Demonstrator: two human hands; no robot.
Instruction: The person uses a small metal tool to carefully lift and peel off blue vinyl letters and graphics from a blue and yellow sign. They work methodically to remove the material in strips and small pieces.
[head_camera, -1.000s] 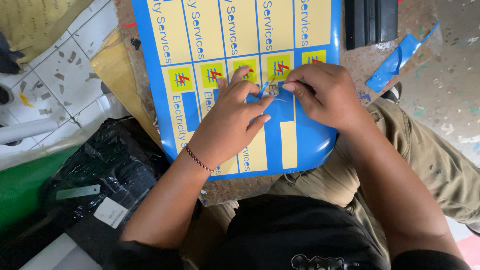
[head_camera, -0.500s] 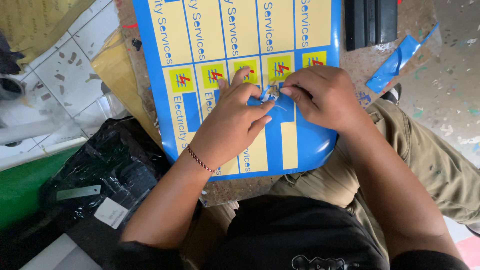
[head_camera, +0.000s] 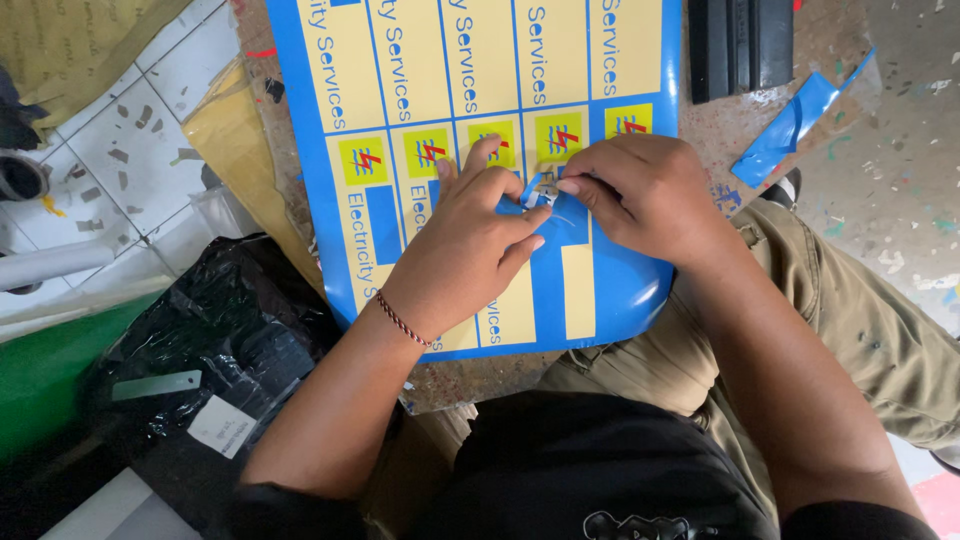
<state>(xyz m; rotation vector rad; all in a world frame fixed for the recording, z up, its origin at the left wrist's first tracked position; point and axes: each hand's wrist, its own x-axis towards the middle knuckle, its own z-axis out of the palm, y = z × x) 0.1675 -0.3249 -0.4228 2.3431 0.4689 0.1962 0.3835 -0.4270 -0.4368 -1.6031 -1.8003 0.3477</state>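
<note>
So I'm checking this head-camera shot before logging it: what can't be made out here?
- Small tool pinched in the right hand: too small, mostly covered by the fingers; its kind is unclear.
- Blue and yellow vinyl sheet: its middle is hidden under the left hand, its top cut off by the frame edge.
- Black bar: cut off by the top edge.
- Black plastic bag: contents hidden.

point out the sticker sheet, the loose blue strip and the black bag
sticker sheet (head_camera: 615, 285), head view, bare blue corner
blue strip (head_camera: 790, 125), head view, middle of the strip
black bag (head_camera: 225, 330), head view, crinkled top
</note>
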